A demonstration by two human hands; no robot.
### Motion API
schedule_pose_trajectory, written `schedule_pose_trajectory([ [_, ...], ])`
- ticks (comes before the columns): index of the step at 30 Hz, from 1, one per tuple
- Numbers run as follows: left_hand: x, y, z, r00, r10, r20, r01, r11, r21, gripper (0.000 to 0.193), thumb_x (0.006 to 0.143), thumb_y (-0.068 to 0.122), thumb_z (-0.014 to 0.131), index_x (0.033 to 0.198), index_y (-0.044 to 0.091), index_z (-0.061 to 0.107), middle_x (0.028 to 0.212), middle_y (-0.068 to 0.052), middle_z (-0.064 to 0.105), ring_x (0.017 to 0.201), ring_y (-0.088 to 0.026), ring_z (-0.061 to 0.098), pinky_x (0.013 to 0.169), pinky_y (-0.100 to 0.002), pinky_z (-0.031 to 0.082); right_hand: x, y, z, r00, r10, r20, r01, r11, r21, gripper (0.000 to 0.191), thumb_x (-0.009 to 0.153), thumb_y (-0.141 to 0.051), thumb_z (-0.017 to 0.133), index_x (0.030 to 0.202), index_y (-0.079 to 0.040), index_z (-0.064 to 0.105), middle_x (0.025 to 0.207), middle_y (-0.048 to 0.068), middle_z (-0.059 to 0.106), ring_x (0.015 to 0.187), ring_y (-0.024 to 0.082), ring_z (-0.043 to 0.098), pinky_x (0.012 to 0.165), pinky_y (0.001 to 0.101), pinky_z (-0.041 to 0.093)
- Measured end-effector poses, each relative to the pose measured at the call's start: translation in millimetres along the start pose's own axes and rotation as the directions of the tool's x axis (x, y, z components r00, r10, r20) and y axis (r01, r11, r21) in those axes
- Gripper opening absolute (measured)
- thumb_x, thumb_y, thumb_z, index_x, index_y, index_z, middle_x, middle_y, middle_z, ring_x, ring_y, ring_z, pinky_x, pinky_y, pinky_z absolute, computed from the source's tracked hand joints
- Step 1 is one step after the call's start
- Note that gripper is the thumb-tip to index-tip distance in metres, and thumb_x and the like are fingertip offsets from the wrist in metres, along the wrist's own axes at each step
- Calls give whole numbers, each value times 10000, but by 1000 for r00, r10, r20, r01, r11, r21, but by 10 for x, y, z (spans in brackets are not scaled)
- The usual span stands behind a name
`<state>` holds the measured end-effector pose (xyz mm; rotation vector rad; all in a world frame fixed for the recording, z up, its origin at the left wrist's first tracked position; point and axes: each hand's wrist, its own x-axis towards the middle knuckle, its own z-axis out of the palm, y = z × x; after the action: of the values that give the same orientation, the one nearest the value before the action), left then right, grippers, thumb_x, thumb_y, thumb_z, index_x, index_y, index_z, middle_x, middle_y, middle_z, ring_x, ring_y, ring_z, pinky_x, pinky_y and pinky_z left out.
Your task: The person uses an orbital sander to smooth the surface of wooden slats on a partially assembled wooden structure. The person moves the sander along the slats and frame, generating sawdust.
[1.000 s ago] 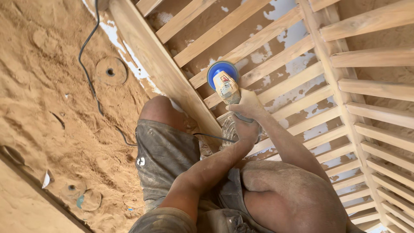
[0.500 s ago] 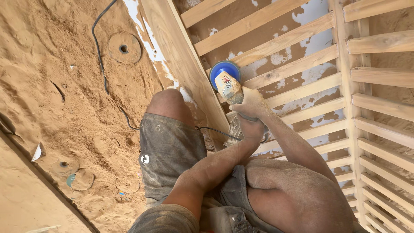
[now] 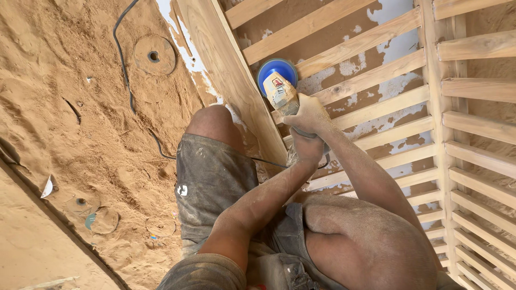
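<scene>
Sawdust floor (image 3: 80, 134); hands grip (image 3: 306, 126) dusty blue-disc grinder (image 3: 277, 83).

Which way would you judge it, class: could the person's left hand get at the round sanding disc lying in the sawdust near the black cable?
Probably not now: the left hand grips the grinder, and the disc lies beyond the raised knee.

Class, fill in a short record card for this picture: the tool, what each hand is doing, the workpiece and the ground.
Tool: angle grinder with a blue disc, against the wood
Right hand: grip closed on the grinder body
Left hand: closed on the grinder's rear end
Workpiece: wooden slatted frame, dusty
Ground: sawdust, black cable, worn discs
</scene>
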<state>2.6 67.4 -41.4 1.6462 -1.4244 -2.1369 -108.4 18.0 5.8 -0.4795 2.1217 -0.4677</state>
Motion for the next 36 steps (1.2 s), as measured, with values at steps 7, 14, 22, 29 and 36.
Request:
schedule_pose_trajectory([
  [7,-121,40,33,999,15,32,-16,999,28,826,740,367,834,1333,-4,393,1239,-224,620,1154,-333,654,978,-440,519,-118,81,-47,999,42,-28,-41,998,55,628,665,-275,820,1187,26,643,1052,215,743,1006,302,738,905,388,577],
  [14,-221,64,120,994,26,111,-35,996,82,793,765,366,804,1336,-14,406,1205,-226,643,1121,-340,672,960,-440,523,-216,281,-140,990,85,-113,-72,990,122,633,663,-293,846,1170,32,652,1076,210,738,1027,303,731,917,384,568],
  [22,-247,106,195,972,9,236,-76,958,276,758,733,341,812,1261,-33,417,1086,-257,692,976,-381,717,867,-462,560,-317,622,-207,955,211,-208,-149,949,279,624,680,-308,832,1201,-6,669,1073,161,749,970,244,745,857,375,590],
  [29,-139,206,144,933,39,359,-186,903,386,724,701,275,816,1213,-52,422,1044,-256,693,922,-379,728,837,-462,592,-321,737,-193,931,219,-292,-87,910,406,582,733,-336,813,1175,24,694,1074,169,766,936,228,770,812,353,619],
  [36,-358,114,112,996,-34,79,25,994,109,839,780,362,771,1366,-25,312,1207,-230,611,1032,-343,691,867,-443,587,-218,343,-61,995,94,33,-97,992,83,635,676,-290,850,1205,-1,649,1093,170,740,987,256,731,886,358,575],
])
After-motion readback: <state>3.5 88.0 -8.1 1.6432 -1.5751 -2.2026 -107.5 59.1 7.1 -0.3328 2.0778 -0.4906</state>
